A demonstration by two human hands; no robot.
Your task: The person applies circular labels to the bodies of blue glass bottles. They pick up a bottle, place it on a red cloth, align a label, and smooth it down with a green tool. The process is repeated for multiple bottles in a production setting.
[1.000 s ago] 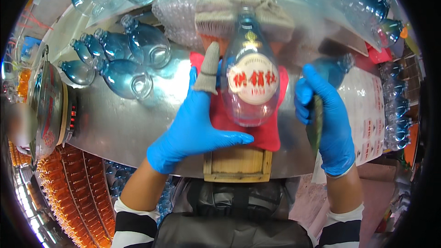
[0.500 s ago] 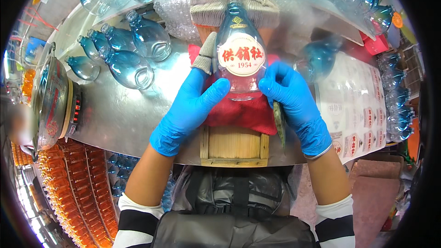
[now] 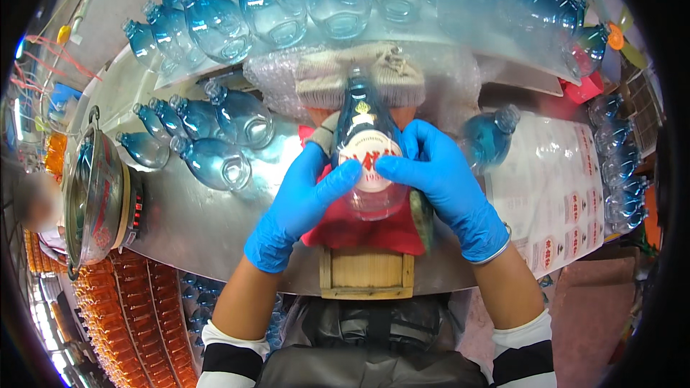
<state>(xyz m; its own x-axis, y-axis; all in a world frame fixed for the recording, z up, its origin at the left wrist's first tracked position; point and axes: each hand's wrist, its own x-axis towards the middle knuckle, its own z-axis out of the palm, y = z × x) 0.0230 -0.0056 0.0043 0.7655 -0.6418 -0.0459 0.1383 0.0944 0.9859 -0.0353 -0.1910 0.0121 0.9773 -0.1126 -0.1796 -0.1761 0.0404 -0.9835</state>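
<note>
Left edge of frame: round metal pan [image 3: 92, 197] with loop handles, seated against a base with small red lights [image 3: 136, 210]. Lower left: dense rows of amber bottles [image 3: 136, 309], curving with the lens. Upper left: blue object [image 3: 66, 96], kind unclear; thin pinkish cords [image 3: 59, 61] nearby. Right edge: stacked blue-tinted bottles [image 3: 624, 172]. Upper right: bright red container [image 3: 586, 89], below a round orange piece [image 3: 615, 36]. Lower right: flat brownish-pink slab [image 3: 593, 309].
</note>
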